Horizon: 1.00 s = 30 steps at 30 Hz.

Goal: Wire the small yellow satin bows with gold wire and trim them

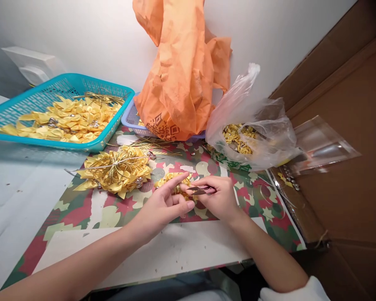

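Observation:
My right hand (pixel 221 196) is closed around small scissors (pixel 208 190) with pinkish handles, their dark pointed blades aimed left. Facing it, my left hand (pixel 166 202) has its index finger stretched out and its thumb apart, with the other fingers partly bent. Under and behind both hands lies a yellow ribbon-flower piece (pixel 167 179) with gold wire, largely hidden by the fingers. To the left rests a bigger bundle of yellow ribbon flowers (pixel 115 169), its gold wires gathered at the centre and a pale strip across it.
A teal basket (pixel 95 144) of yellow ribbon flowers stands back left. An orange bag (pixel 181 83) sits in a purple basket (pixel 130 117). At right are a clear plastic bag (pixel 269 138) with gold pieces and a cardboard box (pixel 347 167). Loose gold wires (pixel 156 146) lie behind the bundle.

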Motion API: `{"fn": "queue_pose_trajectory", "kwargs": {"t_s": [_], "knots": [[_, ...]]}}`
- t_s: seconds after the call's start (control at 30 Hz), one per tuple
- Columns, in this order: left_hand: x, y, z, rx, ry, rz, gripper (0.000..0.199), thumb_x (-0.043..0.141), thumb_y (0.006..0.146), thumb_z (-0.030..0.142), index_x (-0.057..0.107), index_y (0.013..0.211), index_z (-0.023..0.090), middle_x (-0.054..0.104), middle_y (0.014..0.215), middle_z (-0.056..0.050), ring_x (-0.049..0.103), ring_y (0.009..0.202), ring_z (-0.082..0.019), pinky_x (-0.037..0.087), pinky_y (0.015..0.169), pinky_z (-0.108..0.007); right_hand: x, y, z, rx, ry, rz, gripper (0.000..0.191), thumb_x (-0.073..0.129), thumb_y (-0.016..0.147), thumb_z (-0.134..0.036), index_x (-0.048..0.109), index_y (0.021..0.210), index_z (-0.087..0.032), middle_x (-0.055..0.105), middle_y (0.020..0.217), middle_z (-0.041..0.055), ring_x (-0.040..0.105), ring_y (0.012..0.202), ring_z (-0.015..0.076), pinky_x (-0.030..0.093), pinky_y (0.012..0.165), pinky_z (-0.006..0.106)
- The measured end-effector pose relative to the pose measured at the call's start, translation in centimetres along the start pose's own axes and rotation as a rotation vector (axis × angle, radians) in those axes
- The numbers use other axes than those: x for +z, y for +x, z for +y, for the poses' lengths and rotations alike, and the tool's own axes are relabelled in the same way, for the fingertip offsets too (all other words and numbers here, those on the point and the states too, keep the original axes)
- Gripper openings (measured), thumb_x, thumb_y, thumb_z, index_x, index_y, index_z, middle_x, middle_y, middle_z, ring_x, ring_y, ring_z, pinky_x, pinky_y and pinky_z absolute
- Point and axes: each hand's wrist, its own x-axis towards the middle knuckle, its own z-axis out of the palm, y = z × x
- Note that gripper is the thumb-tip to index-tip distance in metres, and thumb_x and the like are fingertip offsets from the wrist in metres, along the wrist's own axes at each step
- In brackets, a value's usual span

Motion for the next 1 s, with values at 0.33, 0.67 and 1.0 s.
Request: {"fn": "queue_pose_trajectory", "kwargs": {"t_s": [0.33,0.67,1.0], "knots": [[0.2,0.1,0.3,0.036,0.113,0.053,0.073,0.073,0.076,0.031,0.043,0.141,0.017,0.06,0.06,0.005,0.053,0.046,-0.01,0.049,0.051,-0.025,0.4,0.1,-1.0,0.052,-0.169,-0.115,0.011,0.061,0.069,-0.014,0.068,0.071,-0.022,0.07,0.065,-0.001,0.058,0.056,0.0139,0.039,0.055,0.025],[-0.1,0.3,1.0,-0.035,-0.242,-0.013,0.031,0.073,0.076,0.016,0.066,0.106,0.021,0.06,0.07,0.004,0.043,0.038,-0.004,0.041,0.03,-0.016,-12.6,9.9,9.6,0.531,-0.487,0.452,0.034,0.072,0.064,-0.024,0.038,0.061,-0.024,0.045,0.057,-0.0026,0.052,0.068,0.0195,0.041,0.071,0.033],[-0.5,0.2,1.4,0.003,-0.352,0.116,0.031,0.079,0.066,0.01,0.075,0.095,0.019,0.063,0.08,0.002,0.042,0.041,0.0,0.039,0.032,-0.012,-9.8,9.2,7.2,0.326,-0.207,0.468,0.036,0.064,0.072,-0.025,0.028,0.068,-0.025,0.062,0.072,0.0013,0.061,0.069,0.0151,0.05,0.069,0.028]]}}
